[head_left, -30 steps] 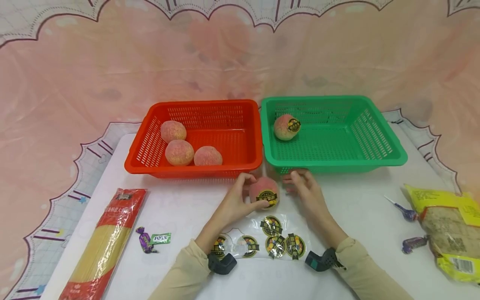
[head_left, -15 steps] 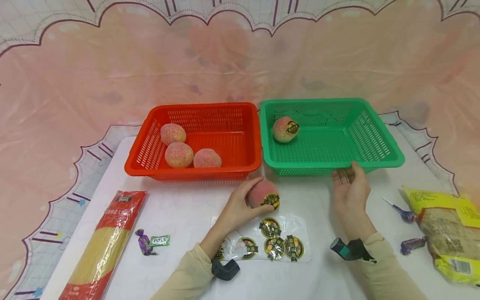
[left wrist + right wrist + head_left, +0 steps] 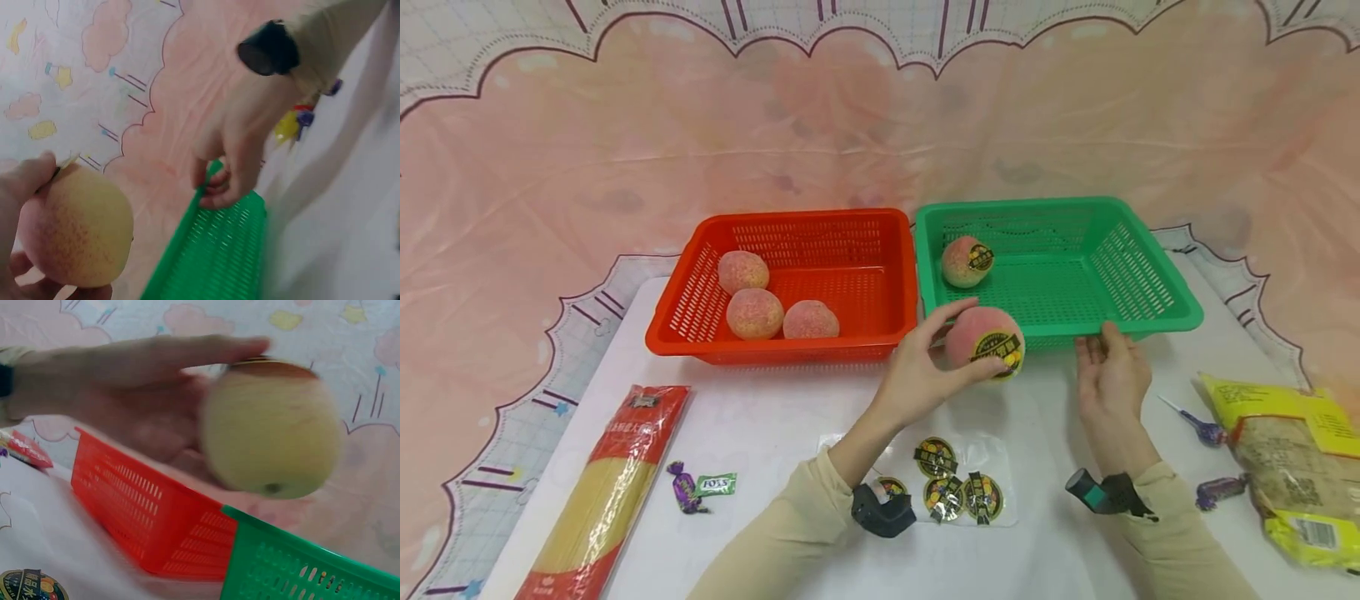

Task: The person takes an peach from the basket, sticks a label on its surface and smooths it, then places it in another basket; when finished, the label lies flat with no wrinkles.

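My left hand [image 3: 917,379] grips a pink-and-yellow peach [image 3: 981,337] that bears a round black-and-gold sticker [image 3: 997,350], the thumb lying over the sticker. The peach is raised off the table near the front left corner of the green basket [image 3: 1075,325]. My right hand [image 3: 1114,375] pinches the green basket's front rim; the left wrist view shows its thumb and fingers [image 3: 226,190] round that rim. One stickered peach [image 3: 967,262] lies in the green basket. Several peaches without visible stickers, such as one peach [image 3: 755,313], lie in the red basket [image 3: 790,346].
A clear sheet [image 3: 1000,467] of round stickers lies in front. At left are a pasta packet [image 3: 602,492], a purple candy [image 3: 685,487] and a green packet [image 3: 717,484]. A lollipop [image 3: 1206,431], another purple candy [image 3: 1221,492] and a yellow bag [image 3: 1292,467] lie at right.
My left hand has lifted the peach from the table and carried it right and towards the green basket. My right hand has left the peach's side and moved right to the green basket's front rim.
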Available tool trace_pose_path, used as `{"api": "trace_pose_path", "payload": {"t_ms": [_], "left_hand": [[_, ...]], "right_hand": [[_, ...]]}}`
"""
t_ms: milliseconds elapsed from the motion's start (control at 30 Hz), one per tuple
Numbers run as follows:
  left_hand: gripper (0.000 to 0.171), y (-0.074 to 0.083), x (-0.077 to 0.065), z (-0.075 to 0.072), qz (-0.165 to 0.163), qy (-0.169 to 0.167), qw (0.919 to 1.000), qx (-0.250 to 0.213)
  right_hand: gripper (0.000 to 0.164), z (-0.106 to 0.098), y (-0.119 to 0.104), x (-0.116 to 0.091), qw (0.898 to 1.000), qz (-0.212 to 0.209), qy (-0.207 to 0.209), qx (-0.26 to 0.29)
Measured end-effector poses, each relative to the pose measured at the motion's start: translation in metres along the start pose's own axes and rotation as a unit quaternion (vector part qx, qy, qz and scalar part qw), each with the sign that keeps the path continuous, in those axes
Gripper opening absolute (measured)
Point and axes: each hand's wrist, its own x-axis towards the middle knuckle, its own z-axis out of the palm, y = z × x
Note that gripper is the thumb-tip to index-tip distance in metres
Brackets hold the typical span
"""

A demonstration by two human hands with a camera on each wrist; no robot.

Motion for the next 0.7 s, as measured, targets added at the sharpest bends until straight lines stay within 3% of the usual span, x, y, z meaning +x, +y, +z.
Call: {"api": "trace_pose_path", "payload": {"t_ms": [167, 367, 500, 700], "left_hand": [[0.060, 0.019, 0.048, 0.008, -0.016, 0.015, 0.9983, -0.055], [0.067, 0.026, 0.104, 0.023, -0.073, 0.066, 0.9950, -0.018], [0.067, 0.024, 0.132, 0.030, -0.121, 0.095, 0.9881, -0.012], [0.067, 0.012, 0.167, 0.044, -0.129, 0.086, 0.9867, -0.050]], "right_hand": [[0.029, -0.001, 0.000, -0.001, 1.000, 0.005, -0.006, -0.010], [0.032, -0.001, 0.001, -0.002, 1.000, 0.013, -0.007, -0.012], [0.029, 0.000, 0.003, -0.003, 1.000, 0.017, -0.016, -0.011], [0.027, -0.002, 0.003, -0.004, 1.000, 0.021, -0.021, 0.005]]}}
